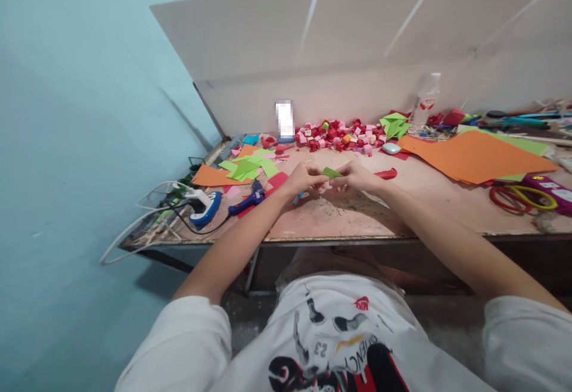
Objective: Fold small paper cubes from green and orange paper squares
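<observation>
A small piece of green paper (331,173) is held up between my two hands, just above the table. My left hand (306,179) pinches its left end, and the fingers of my right hand (355,177) close on its right end. Beyond my right hand lies a red-handled tool (386,174), partly hidden by that hand. A blue glue gun (247,199) rests to the left of my left forearm, beside red paper (276,182). Cut green paper pieces (250,167) lie in a loose pile farther left.
Many small red and pink folded cubes (335,136) are heaped at the back, near a lit phone (285,120). Orange sheets (473,156) and a clear bottle (426,100) stand right. A blue power strip (205,209) with cables sits at the left edge.
</observation>
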The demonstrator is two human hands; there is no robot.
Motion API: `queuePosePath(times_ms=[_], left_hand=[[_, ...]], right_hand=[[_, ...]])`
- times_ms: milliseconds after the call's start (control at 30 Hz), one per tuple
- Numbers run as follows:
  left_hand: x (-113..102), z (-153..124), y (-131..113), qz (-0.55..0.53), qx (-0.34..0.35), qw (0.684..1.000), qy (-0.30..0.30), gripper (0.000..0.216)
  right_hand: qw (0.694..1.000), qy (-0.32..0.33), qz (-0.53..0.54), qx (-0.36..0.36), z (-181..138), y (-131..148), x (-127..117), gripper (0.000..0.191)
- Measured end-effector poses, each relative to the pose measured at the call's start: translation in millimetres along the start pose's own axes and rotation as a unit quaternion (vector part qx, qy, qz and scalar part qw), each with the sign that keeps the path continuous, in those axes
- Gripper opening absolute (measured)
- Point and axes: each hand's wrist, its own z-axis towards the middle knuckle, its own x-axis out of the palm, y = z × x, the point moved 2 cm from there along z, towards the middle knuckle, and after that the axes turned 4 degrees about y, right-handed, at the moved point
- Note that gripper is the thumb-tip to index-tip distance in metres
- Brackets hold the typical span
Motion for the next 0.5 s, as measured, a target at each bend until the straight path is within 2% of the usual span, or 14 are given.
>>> queuePosePath(times_ms=[167,267,500], left_hand=[[2.9,-0.3,-0.4,0.02,0.004,0.998,0.055,0.026],[5.5,0.2,0.8,0.021,0.006,0.997,0.07,0.025],[-0.2,4.5,-3.4,0.006,0.054,0.998,-0.02,0.024]], right_hand=[[0.999,0.049,-0.02,0.011,-1.4,0.7,-0.4,0.021],[0.998,0.048,-0.031,0.013,-0.5,0.4,-3.6,0.019],[1.0,0.009,-0.009,0.006,1.6,-0.4,-8.8,0.026]])
